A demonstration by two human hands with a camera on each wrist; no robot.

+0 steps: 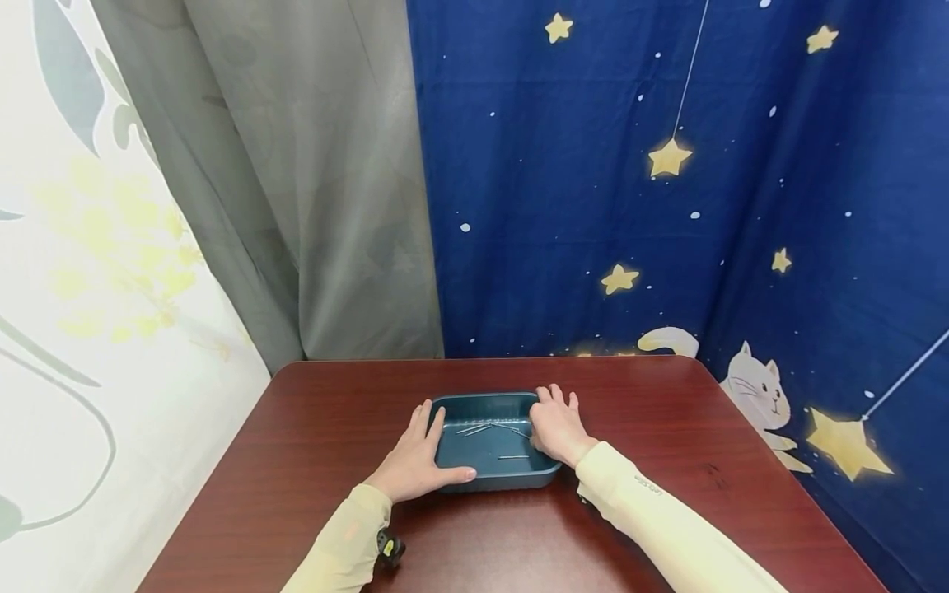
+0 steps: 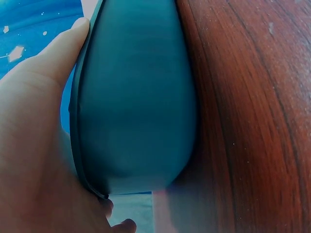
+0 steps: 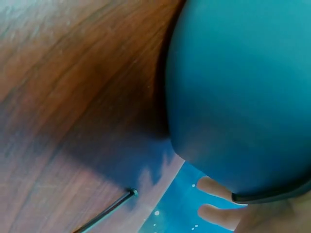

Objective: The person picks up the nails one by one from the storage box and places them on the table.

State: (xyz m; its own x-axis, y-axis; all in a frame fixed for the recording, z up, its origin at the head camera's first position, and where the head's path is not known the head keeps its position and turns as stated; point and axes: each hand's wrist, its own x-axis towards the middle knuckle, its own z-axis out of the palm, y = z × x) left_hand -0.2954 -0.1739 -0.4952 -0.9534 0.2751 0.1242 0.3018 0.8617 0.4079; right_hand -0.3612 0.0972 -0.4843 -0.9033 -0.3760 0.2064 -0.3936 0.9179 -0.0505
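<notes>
A dark teal plastic tray [image 1: 493, 483] with rounded corners sits on the table. Several thin metal pieces that look like nails [image 1: 513, 457] lie on its floor. My left hand [image 1: 411, 461] spans the near left corner, its straight fingers along the left rim and the thumb on the front rim. The left wrist view shows that thumb by the rim and the tray wall [image 2: 136, 97]. My right hand [image 1: 558, 428] reaches over the right rim, thumb side down inside, by the end of one thin piece. Its fingertips there are hidden; other fingers [image 3: 216, 216] extend outside the rim.
In the right wrist view, a thin dark rod with a knobbed end [image 3: 109, 211] lies beside the tray. The reddish-brown wooden table [image 1: 334, 412] ends at a back edge close to a grey curtain [image 1: 363, 206] and a blue star-patterned curtain [image 1: 534, 206].
</notes>
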